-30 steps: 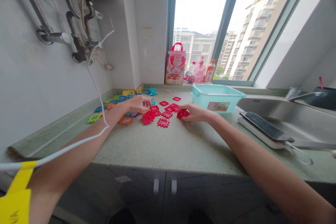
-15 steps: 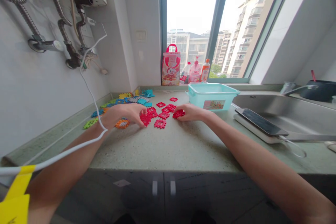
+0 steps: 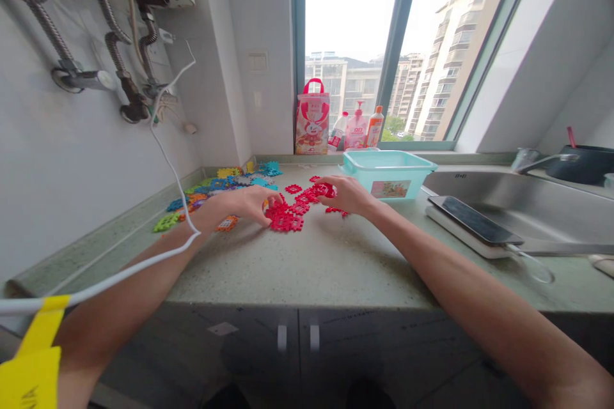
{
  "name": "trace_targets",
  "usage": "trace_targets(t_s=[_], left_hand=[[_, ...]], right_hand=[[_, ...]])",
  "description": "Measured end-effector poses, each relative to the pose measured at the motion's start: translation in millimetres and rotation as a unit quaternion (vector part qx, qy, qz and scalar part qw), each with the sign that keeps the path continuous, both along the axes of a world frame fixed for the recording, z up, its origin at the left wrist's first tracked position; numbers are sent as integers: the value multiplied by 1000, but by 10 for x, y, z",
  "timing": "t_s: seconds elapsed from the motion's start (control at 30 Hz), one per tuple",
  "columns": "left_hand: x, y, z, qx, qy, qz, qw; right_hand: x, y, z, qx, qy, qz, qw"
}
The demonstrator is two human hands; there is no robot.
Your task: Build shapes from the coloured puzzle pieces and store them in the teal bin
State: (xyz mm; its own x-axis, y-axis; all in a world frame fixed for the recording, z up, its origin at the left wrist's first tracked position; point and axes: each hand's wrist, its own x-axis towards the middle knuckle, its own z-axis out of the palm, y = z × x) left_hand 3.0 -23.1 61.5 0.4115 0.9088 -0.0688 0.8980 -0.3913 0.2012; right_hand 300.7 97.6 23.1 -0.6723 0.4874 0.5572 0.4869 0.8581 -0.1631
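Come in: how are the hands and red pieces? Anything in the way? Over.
Left hand and right hand at red pieces, grip unclear. Pieces mostly clustered on counter. White cable crosses before left forearm.

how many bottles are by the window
3: a clear bottle beside the pink bag, a pink pump bottle in the middle, and an orange bottle at the right end. More could be hidden behind the bag.

You get daylight from the sliding window [image 3: 401,32], its sky [image 3: 350,0] blown out to white, with a soft shadow beneath your right forearm [image 3: 446,270] on the speckled countertop [image 3: 307,268], a dull sheen in the steel sink [image 3: 508,198], dim cabinet doors [image 3: 192,358] below, and wide-angle stretching toward the edges.
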Motion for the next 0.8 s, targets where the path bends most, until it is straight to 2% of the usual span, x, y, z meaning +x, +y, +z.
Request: trace_targets(t_s=[0.13,0.27,0.33,0.43,0.57,0.8], left_hand=[[55,-13,0,-10,-2,-1,1000],[-3,19,-35,-20,-17,19,999],[-25,28,-39,-18,-23,21,999],[-20,11,-14,-14,-18,15,1000],[34,-20,-6,-11,-23,-15,1000],[195,11,-165,20,-48,-64,997]], right_hand=[[123,74,111,3,-24,-39,999],[257,146,198,-52,-109,-10,993],[265,155,194,-59,-117,-5,991],[169,117,108,-33,-66,2,997],[-94,-25,-96,-34,12,55,998],[-449,-145,-316,-47,-7,35,998]])
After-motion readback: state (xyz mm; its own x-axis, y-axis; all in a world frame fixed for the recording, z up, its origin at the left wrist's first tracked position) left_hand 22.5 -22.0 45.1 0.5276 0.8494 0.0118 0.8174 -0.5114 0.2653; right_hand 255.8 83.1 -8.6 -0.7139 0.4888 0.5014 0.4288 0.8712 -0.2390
